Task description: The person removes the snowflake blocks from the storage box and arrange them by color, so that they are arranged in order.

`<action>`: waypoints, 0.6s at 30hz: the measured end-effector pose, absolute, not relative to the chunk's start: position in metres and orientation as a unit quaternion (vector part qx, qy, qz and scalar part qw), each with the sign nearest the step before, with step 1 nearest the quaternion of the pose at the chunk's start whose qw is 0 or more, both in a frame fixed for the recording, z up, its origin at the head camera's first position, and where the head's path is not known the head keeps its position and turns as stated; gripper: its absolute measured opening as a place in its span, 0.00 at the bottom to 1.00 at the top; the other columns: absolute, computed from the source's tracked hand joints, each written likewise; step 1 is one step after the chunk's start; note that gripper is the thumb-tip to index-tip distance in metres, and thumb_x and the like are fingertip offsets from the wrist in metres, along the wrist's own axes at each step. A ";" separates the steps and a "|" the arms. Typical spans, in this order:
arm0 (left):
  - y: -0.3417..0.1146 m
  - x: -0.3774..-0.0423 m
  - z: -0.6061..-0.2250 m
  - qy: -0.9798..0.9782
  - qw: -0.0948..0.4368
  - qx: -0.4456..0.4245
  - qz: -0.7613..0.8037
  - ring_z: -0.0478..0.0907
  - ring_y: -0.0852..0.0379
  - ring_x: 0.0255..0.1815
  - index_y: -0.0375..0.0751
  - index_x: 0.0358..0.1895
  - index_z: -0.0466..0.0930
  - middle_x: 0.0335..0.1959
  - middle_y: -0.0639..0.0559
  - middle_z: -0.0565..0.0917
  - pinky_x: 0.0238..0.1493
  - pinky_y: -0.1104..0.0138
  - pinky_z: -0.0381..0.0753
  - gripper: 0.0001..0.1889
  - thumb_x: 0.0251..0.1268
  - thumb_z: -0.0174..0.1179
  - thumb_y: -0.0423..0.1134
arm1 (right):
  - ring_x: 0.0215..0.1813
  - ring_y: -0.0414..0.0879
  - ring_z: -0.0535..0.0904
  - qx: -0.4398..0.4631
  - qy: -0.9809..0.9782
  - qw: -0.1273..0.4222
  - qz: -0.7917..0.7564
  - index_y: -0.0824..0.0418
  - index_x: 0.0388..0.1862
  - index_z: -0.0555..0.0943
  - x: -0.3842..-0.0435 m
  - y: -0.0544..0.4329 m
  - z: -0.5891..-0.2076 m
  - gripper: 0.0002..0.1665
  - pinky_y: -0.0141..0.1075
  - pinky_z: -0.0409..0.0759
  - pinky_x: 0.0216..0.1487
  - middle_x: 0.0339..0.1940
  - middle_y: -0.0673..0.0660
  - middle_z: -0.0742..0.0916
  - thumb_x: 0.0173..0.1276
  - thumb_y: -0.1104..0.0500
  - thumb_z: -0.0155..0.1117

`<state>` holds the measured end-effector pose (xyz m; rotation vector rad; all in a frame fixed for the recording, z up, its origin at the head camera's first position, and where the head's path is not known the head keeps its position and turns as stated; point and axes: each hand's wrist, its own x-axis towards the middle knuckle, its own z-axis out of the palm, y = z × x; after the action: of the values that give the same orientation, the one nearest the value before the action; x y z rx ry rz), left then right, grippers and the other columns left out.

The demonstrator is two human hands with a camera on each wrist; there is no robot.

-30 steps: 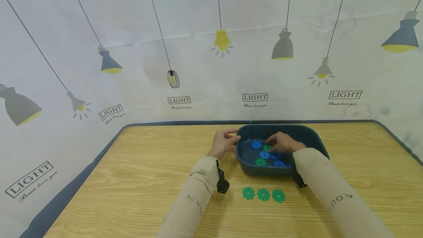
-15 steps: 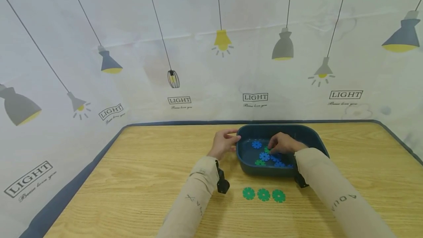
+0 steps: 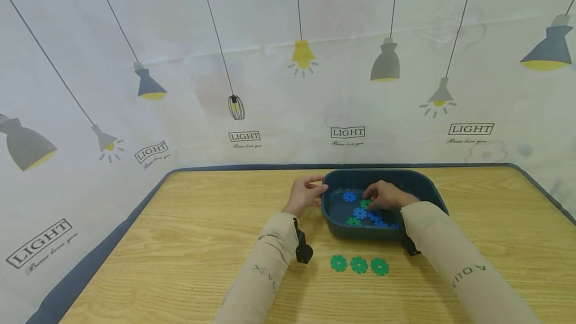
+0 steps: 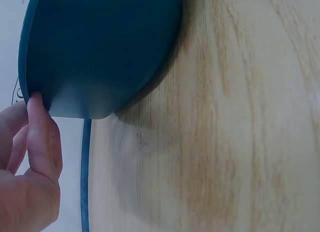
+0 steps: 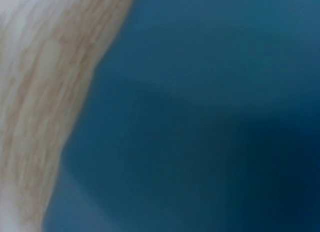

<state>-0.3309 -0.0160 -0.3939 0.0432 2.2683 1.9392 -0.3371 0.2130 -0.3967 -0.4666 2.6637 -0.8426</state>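
Three green snowflake discs (image 3: pixel 359 265) lie in a row on the surface (image 3: pixel 180 244), right of bottom centre. Above them, the left hand (image 3: pixel 303 196) grips a dark-blue basin (image 3: pixel 360 233) by its left rim; inside, the right hand (image 3: pixel 384 195) reaches another green disc (image 3: pixel 365 204) beside blue discs (image 3: pixel 360 213), pinched or not I cannot tell.

Your wall (image 3: pixel 265 9) carries LIGHT, boxed, five times: one sign (image 3: pixel 348 132) directly behind the tub (image 3: pixel 366 234), one behind it to the right, three to its left. Script line under each; you can read "love you" on the one behind the tub, first word too small. Your right sleeve (image 3: pixel 468 271), near right of the tub: looks like "AQUA", second letter unsure. Your left sleeve (image 3: pixel 258 276), near left of the tub: X legible, rest distorted.
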 end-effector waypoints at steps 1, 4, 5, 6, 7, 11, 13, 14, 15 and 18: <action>-0.016 -0.331 -0.394 0.758 0.078 0.015 0.647 0.80 0.52 0.29 0.40 0.50 0.77 0.33 0.45 0.78 0.28 0.63 0.80 0.16 0.56 0.60 0.35 | 0.36 0.49 0.72 -0.161 0.927 0.156 -0.299 0.70 0.42 0.77 -0.337 0.213 -0.396 0.18 0.38 0.75 0.35 0.34 0.60 0.78 0.51 0.66 0.66; -0.016 -0.331 -0.394 0.758 0.078 0.016 0.647 0.80 0.53 0.28 0.40 0.50 0.77 0.33 0.45 0.78 0.29 0.62 0.80 0.16 0.56 0.60 0.35 | 0.34 0.48 0.71 -0.162 0.920 0.159 -0.318 0.71 0.40 0.75 -0.336 0.213 -0.396 0.17 0.37 0.75 0.32 0.33 0.60 0.77 0.51 0.68 0.66; -0.016 -0.331 -0.394 0.759 0.078 0.016 0.646 0.80 0.53 0.28 0.40 0.50 0.77 0.33 0.45 0.78 0.29 0.62 0.80 0.16 0.57 0.60 0.35 | 0.33 0.48 0.71 -0.162 0.919 0.157 -0.323 0.71 0.40 0.74 -0.335 0.213 -0.396 0.17 0.36 0.75 0.31 0.32 0.60 0.77 0.50 0.68 0.66; -0.016 -0.331 -0.393 0.759 0.078 0.016 0.646 0.80 0.53 0.28 0.40 0.50 0.77 0.33 0.45 0.78 0.29 0.62 0.80 0.16 0.57 0.59 0.35 | 0.33 0.48 0.71 -0.162 0.918 0.154 -0.326 0.70 0.39 0.73 -0.335 0.213 -0.396 0.17 0.36 0.75 0.31 0.32 0.60 0.76 0.50 0.69 0.65; -0.015 -0.331 -0.394 0.760 0.077 0.017 0.645 0.80 0.52 0.28 0.40 0.51 0.77 0.33 0.45 0.78 0.29 0.62 0.80 0.16 0.57 0.59 0.34 | 0.32 0.47 0.71 -0.161 0.917 0.152 -0.331 0.70 0.39 0.73 -0.335 0.213 -0.396 0.17 0.36 0.76 0.30 0.32 0.60 0.76 0.50 0.69 0.65; -0.015 -0.330 -0.394 0.761 0.077 0.014 0.644 0.80 0.49 0.31 0.40 0.50 0.77 0.33 0.45 0.78 0.27 0.65 0.80 0.16 0.57 0.59 0.34 | 0.31 0.47 0.73 -0.163 0.916 0.139 -0.338 0.70 0.37 0.72 -0.334 0.212 -0.395 0.15 0.36 0.76 0.29 0.31 0.60 0.76 0.50 0.71 0.64; -0.015 -0.330 -0.395 0.761 0.077 0.014 0.643 0.80 0.48 0.33 0.40 0.51 0.77 0.33 0.45 0.78 0.26 0.66 0.80 0.16 0.57 0.59 0.34 | 0.30 0.47 0.73 -0.163 0.914 0.139 -0.344 0.70 0.37 0.73 -0.333 0.212 -0.394 0.13 0.36 0.76 0.29 0.31 0.60 0.76 0.51 0.72 0.62; -0.015 -0.331 -0.395 0.761 0.078 0.012 0.644 0.80 0.47 0.34 0.40 0.51 0.77 0.34 0.45 0.78 0.27 0.66 0.80 0.16 0.57 0.59 0.34 | 0.30 0.47 0.73 -0.167 0.914 0.137 -0.343 0.70 0.37 0.73 -0.333 0.211 -0.392 0.12 0.36 0.76 0.29 0.31 0.60 0.77 0.52 0.72 0.61; -0.015 -0.331 -0.395 0.762 0.078 0.011 0.643 0.80 0.47 0.34 0.40 0.51 0.77 0.34 0.44 0.78 0.27 0.65 0.80 0.16 0.57 0.59 0.34 | 0.30 0.46 0.73 -0.168 0.914 0.137 -0.344 0.70 0.36 0.74 -0.333 0.211 -0.390 0.11 0.36 0.76 0.29 0.31 0.59 0.77 0.53 0.72 0.60; -0.015 -0.331 -0.394 0.758 0.077 0.011 0.647 0.80 0.46 0.35 0.40 0.51 0.77 0.35 0.44 0.79 0.28 0.65 0.80 0.17 0.57 0.59 0.34 | 0.30 0.46 0.72 -0.180 0.913 0.126 -0.343 0.68 0.35 0.76 -0.332 0.210 -0.384 0.08 0.36 0.75 0.31 0.30 0.57 0.78 0.54 0.71 0.58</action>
<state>-0.3313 -0.0151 -0.3945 0.0341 2.2720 1.9382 -0.3321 0.2102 -0.3839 -0.5228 2.6596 -0.9974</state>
